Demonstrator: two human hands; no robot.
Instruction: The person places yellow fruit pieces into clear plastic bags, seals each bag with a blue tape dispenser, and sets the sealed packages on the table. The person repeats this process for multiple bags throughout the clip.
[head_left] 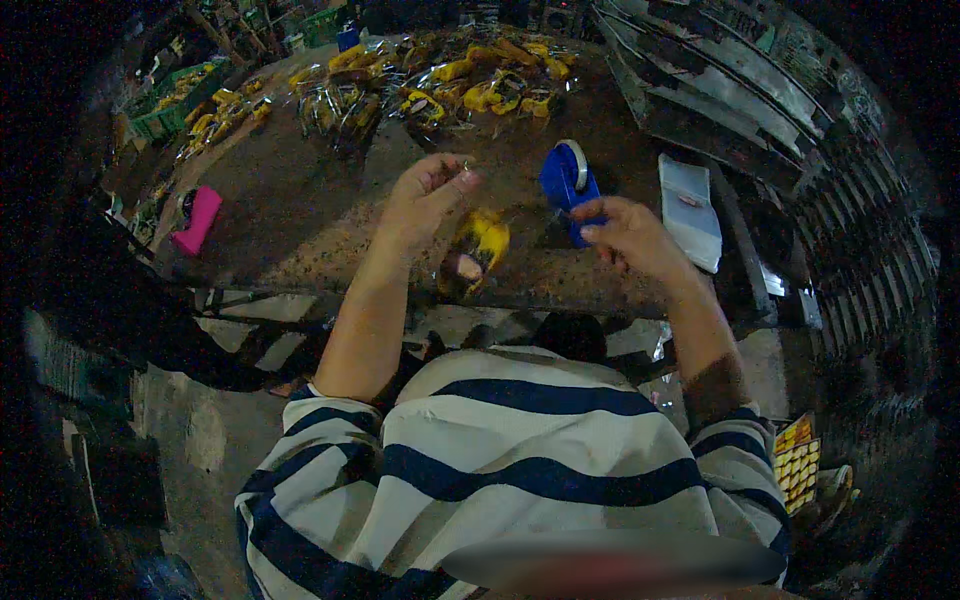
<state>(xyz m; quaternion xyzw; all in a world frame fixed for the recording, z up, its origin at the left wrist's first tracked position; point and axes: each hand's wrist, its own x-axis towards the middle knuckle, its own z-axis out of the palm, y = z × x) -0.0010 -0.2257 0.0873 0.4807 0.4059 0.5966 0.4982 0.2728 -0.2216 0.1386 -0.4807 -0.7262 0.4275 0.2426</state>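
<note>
Above centre, grips of left hand [425,195] and right hand [632,236] cannot be told; dispenser [555,180] is overlapped by the latter.

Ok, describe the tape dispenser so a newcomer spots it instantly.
Over the brown table, find the person's right hand. The tape dispenser is at its fingers: blue, with a pale ring-shaped roll, unlike the flat, whitish plastic farther right.

Dim light covers a brown table [300,190] and grey floor [210,440].
</note>
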